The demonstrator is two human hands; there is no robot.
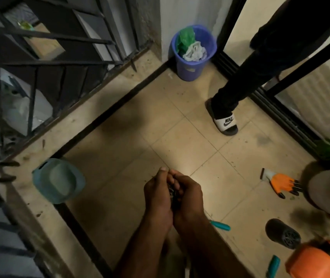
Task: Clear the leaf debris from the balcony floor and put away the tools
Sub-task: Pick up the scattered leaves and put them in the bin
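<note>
My left hand point(157, 194) and my right hand point(189, 197) are cupped together above the tiled balcony floor point(180, 141), holding a dark clump of leaf debris point(173, 192) between the palms. A blue bin point(192, 52) with a green bag and crumpled paper inside stands in the far corner. An orange work glove point(280, 182) lies on the floor to the right. A teal tool handle point(221, 225) pokes out from behind my right forearm, and another teal handle point(273, 265) lies near the bottom right.
Someone's leg and white slide sandal point(225, 122) stand by the sliding door. A teal plastic saucer point(58, 180) sits on the ledge at left beside the metal railing point(45, 63). At right are a black pot point(282, 233), an orange sprayer point(311, 261) and a grey planter point(328, 189).
</note>
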